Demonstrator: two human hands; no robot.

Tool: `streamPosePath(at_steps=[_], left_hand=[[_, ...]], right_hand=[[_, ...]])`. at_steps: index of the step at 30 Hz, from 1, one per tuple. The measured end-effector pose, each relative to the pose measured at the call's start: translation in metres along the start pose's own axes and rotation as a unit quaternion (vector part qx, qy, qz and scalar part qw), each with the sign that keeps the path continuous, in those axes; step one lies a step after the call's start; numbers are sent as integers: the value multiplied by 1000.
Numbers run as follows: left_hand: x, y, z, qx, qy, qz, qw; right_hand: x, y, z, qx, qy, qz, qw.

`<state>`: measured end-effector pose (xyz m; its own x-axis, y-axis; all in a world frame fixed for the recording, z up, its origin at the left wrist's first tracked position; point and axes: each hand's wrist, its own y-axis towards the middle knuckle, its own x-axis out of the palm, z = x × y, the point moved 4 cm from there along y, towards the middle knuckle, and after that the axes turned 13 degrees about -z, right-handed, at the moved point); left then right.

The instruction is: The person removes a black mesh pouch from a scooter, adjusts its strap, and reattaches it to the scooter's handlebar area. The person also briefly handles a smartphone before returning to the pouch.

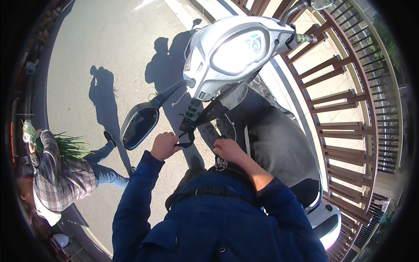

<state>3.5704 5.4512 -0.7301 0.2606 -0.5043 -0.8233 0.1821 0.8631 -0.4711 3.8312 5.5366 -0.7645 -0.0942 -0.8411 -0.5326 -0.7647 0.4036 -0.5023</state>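
Note:
A silver motor scooter (203, 70) stands before me, with dials under a glaring clear cover. My left hand (164, 145) grips a black strap (188, 143) that loops down from the end of the patterned left handlebar grip (190, 113). Close to the scooter's seat (278, 137), my right hand (228, 150) has its fingers curled in. Whether those fingers hold anything is hidden. Just below them, a bunch of keys (221, 163) hangs at my waist. A dark mesh cloth (229, 98) lies between the handlebar and the seat.
The left mirror (140, 125) juts out near my left hand. Along the right runs a brown slatted railing (366, 131). A person in a plaid shirt (62, 173) walks on the sunlit pavement (131, 42) at left, carrying long green stalks (70, 145).

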Motion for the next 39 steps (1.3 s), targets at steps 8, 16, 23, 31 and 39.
streamPosePath(at_steps=[8,16,23,31,39], left_hand=[[-4,-13,67,34,-367,-33,929],[-138,-41,157,202,-583,-79,783],[-258,-83,178,321,-530,91,779],[-274,-161,149,343,-283,282,850],[-219,-185,101,346,-405,114,839]], right_hand=[[50,6,46,41,87,-132,987],[-4,-57,-43,-160,327,-24,931],[-106,-118,-160,-410,344,-8,845],[-97,-137,-192,-428,357,13,830],[-92,-170,-166,-397,333,71,852]])
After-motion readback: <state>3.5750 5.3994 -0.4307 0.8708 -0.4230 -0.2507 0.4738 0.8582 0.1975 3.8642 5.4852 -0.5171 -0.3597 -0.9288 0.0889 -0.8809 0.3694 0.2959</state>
